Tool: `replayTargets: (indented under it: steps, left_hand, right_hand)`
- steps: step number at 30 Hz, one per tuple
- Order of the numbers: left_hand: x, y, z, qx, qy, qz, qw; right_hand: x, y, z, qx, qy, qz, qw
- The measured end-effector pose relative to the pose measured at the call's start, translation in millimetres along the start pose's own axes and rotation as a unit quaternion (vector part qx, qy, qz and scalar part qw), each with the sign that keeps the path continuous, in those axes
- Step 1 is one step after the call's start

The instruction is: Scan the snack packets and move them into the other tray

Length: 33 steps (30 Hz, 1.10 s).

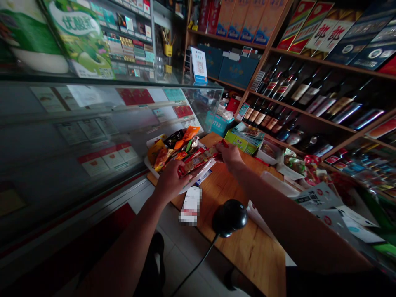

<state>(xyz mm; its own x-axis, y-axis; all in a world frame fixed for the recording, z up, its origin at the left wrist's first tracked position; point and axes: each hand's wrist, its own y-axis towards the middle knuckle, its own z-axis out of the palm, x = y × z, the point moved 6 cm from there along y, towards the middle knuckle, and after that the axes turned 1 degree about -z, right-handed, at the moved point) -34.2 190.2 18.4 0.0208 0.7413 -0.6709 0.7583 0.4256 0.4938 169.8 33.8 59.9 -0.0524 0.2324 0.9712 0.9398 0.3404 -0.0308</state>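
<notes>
Between my two hands stretches a long red snack packet, held over the near side of a white tray. My left hand grips its left end, thumb on top. At the other end, the fingers of my right hand are closed on the packet. Several snack bags fill the tray, among them an orange bag and yellow ones. Just below the tray lie a small blue-and-white packet and a white printed card, partly blurred out.
A black corded device sits on the wooden table. Along the left runs a glass display counter. Green boxes, a white bin and packaged goods line the table's far and right sides. Shelves of bottles stand behind.
</notes>
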Motion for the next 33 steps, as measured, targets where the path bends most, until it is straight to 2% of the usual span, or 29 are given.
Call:
replayTargets:
  steps: [5, 8, 11, 15, 20, 25, 30, 33]
  left_hand:
    - [-18.3, -2.6, 5.1, -0.040, -0.031, 0.080, 0.996]
    - [-29.0, -5.9, 12.9, -0.022, -0.070, 0.106, 0.992]
    - [-38.5, -10.2, 23.0, 0.011, -0.151, 0.112, 0.982]
    - [-49.3, -16.2, 39.6, 0.061, -0.249, 0.097, 0.962]
    - [-64.8, -22.9, 55.6, 0.108, -0.323, 0.070, 0.938]
    - [-77.1, -24.3, 68.4, 0.139, -0.367, 0.023, 0.919]
    - [-81.3, -19.6, 82.9, 0.140, -0.449, 0.007, 0.883]
    - [-82.8, -18.2, 90.4, 0.146, -0.454, -0.012, 0.879]
  right_hand:
    - [1.9, -26.7, -39.3, -0.076, 0.048, 0.027, 0.996]
    - [1.7, -46.1, -61.5, -0.094, 0.040, 0.012, 0.995]
    - [1.4, -64.7, -87.0, -0.120, 0.016, -0.017, 0.993]
    - [-0.1, -87.6, -120.2, -0.145, -0.024, -0.049, 0.988]
    - [-7.0, -111.9, -148.2, -0.123, 0.006, -0.047, 0.991]
    - [-12.5, -133.1, -167.5, -0.097, 0.068, -0.032, 0.993]
    - [-19.0, -145.6, -181.6, -0.073, 0.095, -0.015, 0.993]
    - [-27.2, -145.7, -188.6, -0.079, 0.088, -0.011, 0.993]
